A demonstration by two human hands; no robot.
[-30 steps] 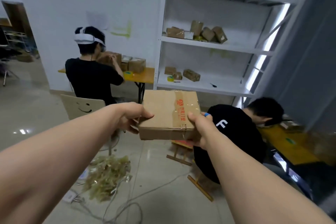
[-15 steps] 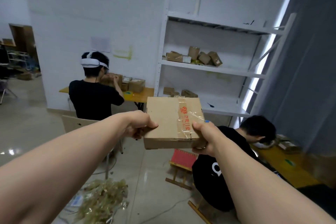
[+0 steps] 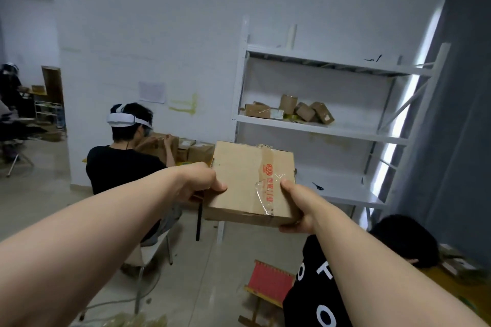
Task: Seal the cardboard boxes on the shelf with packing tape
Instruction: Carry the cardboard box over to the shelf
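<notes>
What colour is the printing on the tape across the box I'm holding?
Red, on clear tape; head view.

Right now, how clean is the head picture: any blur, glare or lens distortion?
Head view: wide-angle stretch swells the forearms and slants the shelf uprights; the cardboard box, left hand and right hand are fairly sharp; the tape on it glints; the light strip beside the shelf is blown out.

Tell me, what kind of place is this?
Likely a packing workroom: a white shelf holds small cardboard boxes, a seated person in a headset handles more boxes, and the left hand and right hand hold a taped box.
</notes>
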